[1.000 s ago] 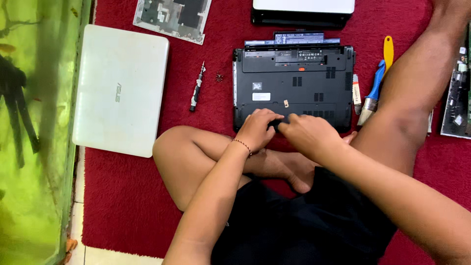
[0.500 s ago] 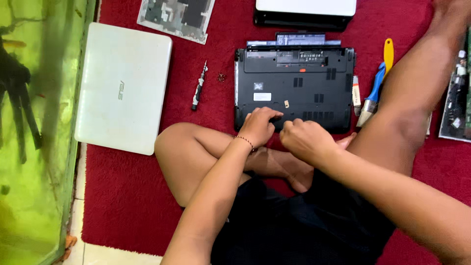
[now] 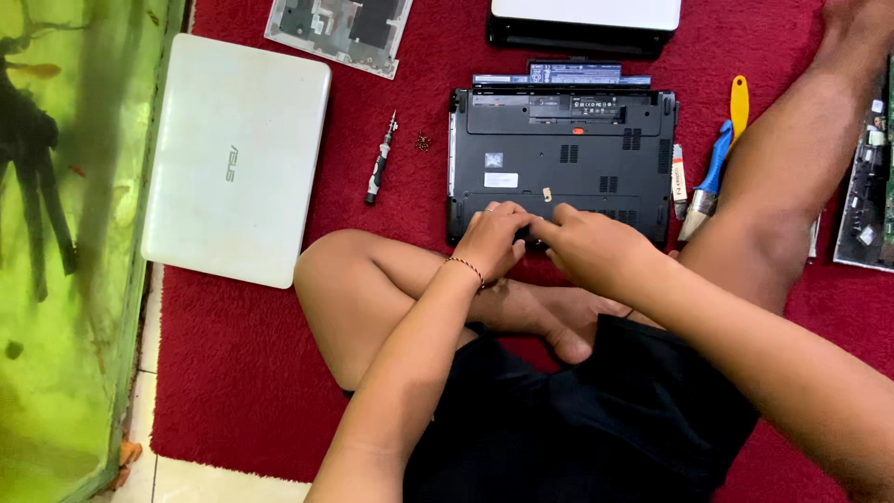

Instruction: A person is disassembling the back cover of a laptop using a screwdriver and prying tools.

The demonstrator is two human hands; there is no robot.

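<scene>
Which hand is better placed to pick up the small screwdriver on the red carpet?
Probably the left hand: the screwdriver lies left of the black laptop, on that hand's side. The right hand would have to cross over.

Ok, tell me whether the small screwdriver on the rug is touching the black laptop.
Apart. The head view shows a strip of bare red rug between the small screwdriver and the left edge of the black laptop, which lies underside up.
</scene>
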